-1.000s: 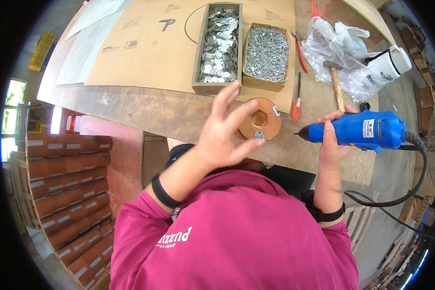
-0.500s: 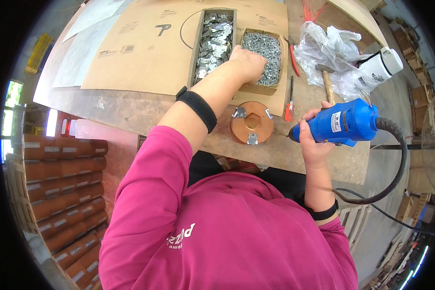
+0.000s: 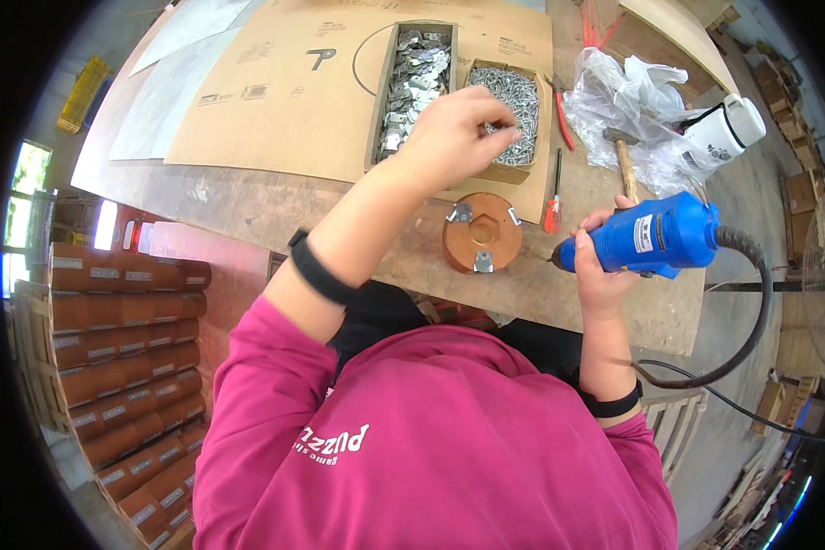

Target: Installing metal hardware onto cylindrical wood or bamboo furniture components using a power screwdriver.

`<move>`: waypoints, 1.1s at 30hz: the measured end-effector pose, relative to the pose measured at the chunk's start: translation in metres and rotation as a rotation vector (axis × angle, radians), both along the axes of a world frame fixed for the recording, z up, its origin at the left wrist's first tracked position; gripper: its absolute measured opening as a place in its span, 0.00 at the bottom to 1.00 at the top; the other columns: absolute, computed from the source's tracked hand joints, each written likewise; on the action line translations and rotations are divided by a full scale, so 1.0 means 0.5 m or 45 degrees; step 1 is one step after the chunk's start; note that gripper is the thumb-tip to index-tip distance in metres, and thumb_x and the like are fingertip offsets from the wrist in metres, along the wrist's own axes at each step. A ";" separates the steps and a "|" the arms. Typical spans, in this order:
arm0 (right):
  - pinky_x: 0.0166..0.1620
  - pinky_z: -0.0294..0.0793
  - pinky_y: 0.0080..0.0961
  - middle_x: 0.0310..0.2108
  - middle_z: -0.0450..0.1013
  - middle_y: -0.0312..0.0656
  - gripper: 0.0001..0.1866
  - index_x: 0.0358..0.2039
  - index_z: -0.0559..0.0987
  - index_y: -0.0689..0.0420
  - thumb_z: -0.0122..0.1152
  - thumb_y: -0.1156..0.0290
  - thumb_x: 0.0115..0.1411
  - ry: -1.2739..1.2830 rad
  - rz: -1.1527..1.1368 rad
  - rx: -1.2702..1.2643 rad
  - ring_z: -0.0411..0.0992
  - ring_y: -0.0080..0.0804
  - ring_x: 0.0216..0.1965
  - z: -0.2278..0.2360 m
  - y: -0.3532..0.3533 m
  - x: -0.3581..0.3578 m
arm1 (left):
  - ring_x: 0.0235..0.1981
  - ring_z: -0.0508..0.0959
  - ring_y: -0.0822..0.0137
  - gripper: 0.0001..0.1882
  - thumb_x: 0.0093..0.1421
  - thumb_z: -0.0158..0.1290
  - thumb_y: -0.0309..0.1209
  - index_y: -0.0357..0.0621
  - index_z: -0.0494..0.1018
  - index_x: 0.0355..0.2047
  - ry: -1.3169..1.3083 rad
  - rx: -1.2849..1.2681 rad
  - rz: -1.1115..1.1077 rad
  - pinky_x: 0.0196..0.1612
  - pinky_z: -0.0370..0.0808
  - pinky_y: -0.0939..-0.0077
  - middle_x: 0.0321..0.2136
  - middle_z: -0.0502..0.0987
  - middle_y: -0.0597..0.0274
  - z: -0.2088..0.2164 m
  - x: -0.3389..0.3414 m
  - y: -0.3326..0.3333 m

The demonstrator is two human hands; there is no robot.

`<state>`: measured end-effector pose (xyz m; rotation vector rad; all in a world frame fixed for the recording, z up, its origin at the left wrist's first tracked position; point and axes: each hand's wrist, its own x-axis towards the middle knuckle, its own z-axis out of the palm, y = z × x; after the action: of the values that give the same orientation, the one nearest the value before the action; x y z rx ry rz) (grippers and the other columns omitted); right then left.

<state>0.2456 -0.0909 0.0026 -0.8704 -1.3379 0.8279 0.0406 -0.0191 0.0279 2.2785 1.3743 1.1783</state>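
My left hand [image 3: 458, 133] is over the near left part of a small cardboard box of screws [image 3: 511, 96], its fingers curled toward the thumb in a pinch. Whatever is between the fingertips is too small to make out against the screws. My right hand [image 3: 601, 266] grips a blue electric screwdriver [image 3: 653, 236], its tip pointing left. Left of that tip, a round reddish-brown wooden piece [image 3: 457, 240] with a hexagonal recess lies on the table. Three small metal plates sit around its edge, the nearest a silver plate [image 3: 483, 261].
Beside the screws stands a long wooden tray [image 3: 376, 110] of metal plates. A red-handled screwdriver [image 3: 553, 213], pliers [image 3: 564, 119], a hammer [image 3: 624, 160], a plastic bag [image 3: 605, 92] and a white bottle [image 3: 729, 128] lie or stand to the right. A black cable [image 3: 768, 302] trails from the electric screwdriver.
My left hand has come up out of the screws and back toward me, its fingertips now showing in a pinch. The right hand still holds the electric screwdriver in nearly the same place.
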 end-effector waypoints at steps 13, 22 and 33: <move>0.33 0.65 0.28 0.29 0.61 0.41 0.30 0.52 0.54 0.64 0.49 0.67 0.49 0.662 0.580 0.204 0.57 0.29 0.31 0.230 -0.052 0.014 | 0.27 0.74 0.63 0.07 0.46 0.55 0.21 0.39 0.73 0.28 -0.487 -0.254 -0.230 0.30 0.70 0.76 0.25 0.73 0.59 -0.031 0.001 -0.286; 0.30 0.69 0.31 0.28 0.62 0.41 0.33 0.54 0.52 0.62 0.49 0.66 0.49 0.588 0.584 0.163 0.59 0.30 0.29 0.220 -0.078 -0.014 | 0.25 0.74 0.65 0.08 0.46 0.55 0.20 0.37 0.73 0.29 -0.585 -0.266 -0.333 0.28 0.70 0.78 0.24 0.74 0.58 -0.024 0.005 -0.300; 0.32 0.65 0.26 0.28 0.60 0.40 0.33 0.53 0.52 0.65 0.49 0.66 0.49 0.521 0.697 0.208 0.56 0.27 0.31 0.218 -0.075 -0.016 | 0.25 0.74 0.64 0.06 0.47 0.54 0.20 0.37 0.73 0.28 -0.603 -0.329 -0.346 0.29 0.70 0.77 0.24 0.73 0.59 -0.024 0.003 -0.304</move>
<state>0.2378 -0.1286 0.1117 -0.1770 -1.2628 1.2222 0.0420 -0.1712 0.0159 1.7860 0.9431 1.2561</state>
